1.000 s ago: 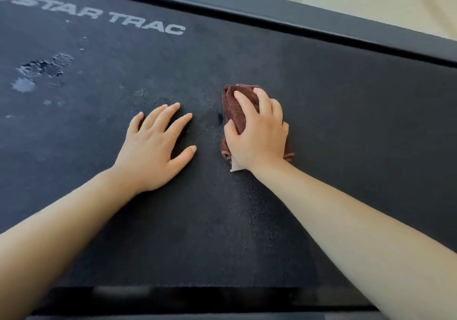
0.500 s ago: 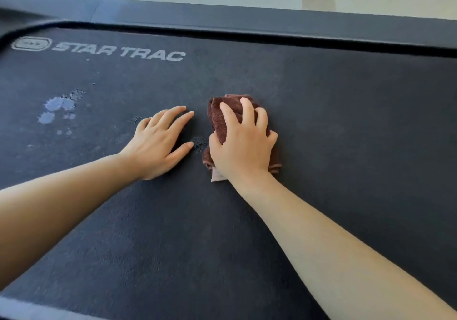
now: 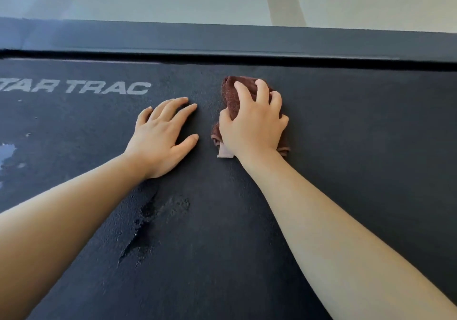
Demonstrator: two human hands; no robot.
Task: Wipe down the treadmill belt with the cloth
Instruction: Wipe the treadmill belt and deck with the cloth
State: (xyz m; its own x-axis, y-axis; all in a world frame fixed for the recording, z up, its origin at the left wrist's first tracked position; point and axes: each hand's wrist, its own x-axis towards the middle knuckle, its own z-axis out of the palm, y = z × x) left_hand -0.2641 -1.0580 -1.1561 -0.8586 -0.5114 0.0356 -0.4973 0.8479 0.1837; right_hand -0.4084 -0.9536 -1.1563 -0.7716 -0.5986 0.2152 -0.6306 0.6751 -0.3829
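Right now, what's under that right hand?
A bunched brown cloth, gripped by the right hand, lying on the treadmill belt. The patch of belt beneath the cloth is covered and cannot be seen.

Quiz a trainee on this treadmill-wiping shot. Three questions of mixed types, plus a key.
1. True or false: the left grip lies flat on the belt with its fingers straight, holding nothing.
2. Multiple choice: the right grip bunches the brown cloth against the belt. Where is the cloth relative to the white lettering? A) to its left B) to its right C) on top of it
3. Fill in: a wet streak shows on the belt nearer the camera, just beside the ___ forearm.

Key: 1 true; 2 B; 3 left.
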